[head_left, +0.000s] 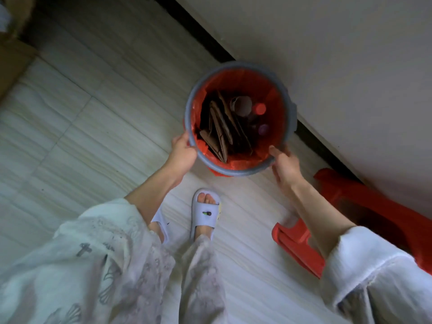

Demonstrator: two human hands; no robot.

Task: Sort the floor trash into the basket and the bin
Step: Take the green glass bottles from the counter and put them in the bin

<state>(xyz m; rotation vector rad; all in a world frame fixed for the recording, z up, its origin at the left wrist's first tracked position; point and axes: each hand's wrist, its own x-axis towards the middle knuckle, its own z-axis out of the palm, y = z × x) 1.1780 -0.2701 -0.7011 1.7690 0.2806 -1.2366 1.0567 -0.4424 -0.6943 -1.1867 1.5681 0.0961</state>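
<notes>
Left hand [181, 152] gripped the bin [240, 170] at its near-left rim, fingers curled around the edge. Right hand [284, 164] was at the near-right rim, fingertips touching it; blurred, so couldn't tell whether it actually gripped. Bin was grey with a red liner [236, 77]. Inside the bin: cardboard [221, 129] standing on edge at left, a cup [242, 105] and a red cap [260, 108] at right. Wall [327, 54] ran just behind the bin. Sandal [205, 213] on the floor [70, 136] in front of it, red stool [301, 244] to the near-right.
</notes>
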